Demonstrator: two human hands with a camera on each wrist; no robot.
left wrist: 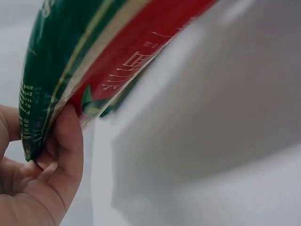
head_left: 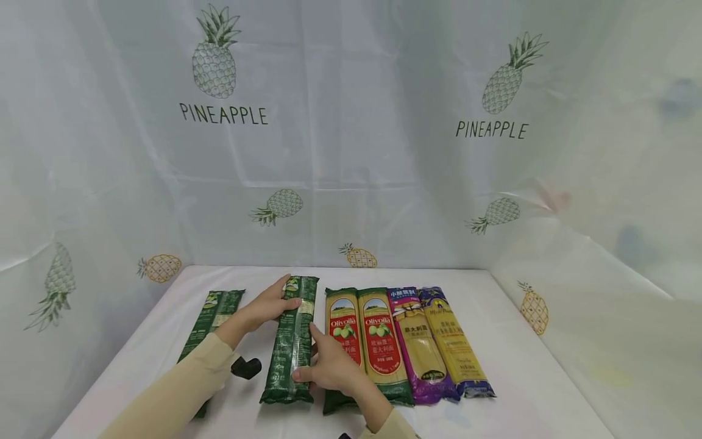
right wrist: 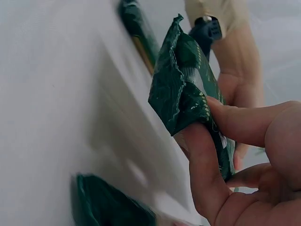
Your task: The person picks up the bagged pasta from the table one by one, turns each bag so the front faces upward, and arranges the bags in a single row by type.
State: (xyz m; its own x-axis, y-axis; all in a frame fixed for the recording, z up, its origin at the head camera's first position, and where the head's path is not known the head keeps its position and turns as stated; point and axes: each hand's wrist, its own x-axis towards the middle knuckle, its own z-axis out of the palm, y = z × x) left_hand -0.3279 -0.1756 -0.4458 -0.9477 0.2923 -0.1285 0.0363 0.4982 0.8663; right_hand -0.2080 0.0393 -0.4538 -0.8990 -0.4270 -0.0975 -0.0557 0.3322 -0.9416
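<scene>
Both hands hold a green spaghetti packet (head_left: 294, 347) above the white table, its printed back turned up. My left hand (head_left: 269, 303) grips it near the far end, thumb on top. My right hand (head_left: 333, 364) pinches the near part from the right side. In the left wrist view, fingers of the left hand (left wrist: 44, 174) curl under the packet (left wrist: 59, 56), whose red label faces down. The right wrist view shows the right hand (right wrist: 254, 160) with thumb and finger on either side of the packet's crimped end (right wrist: 164, 94).
Another green packet (head_left: 207, 320) lies at the left, partly behind the left forearm. Right of the hands lie two red-labelled Olivoila packets (head_left: 344, 314) (head_left: 381, 332), a purple pasta packet (head_left: 419, 341) and a yellow-and-blue one (head_left: 452, 335). A pineapple-print curtain (head_left: 351, 134) stands behind the table.
</scene>
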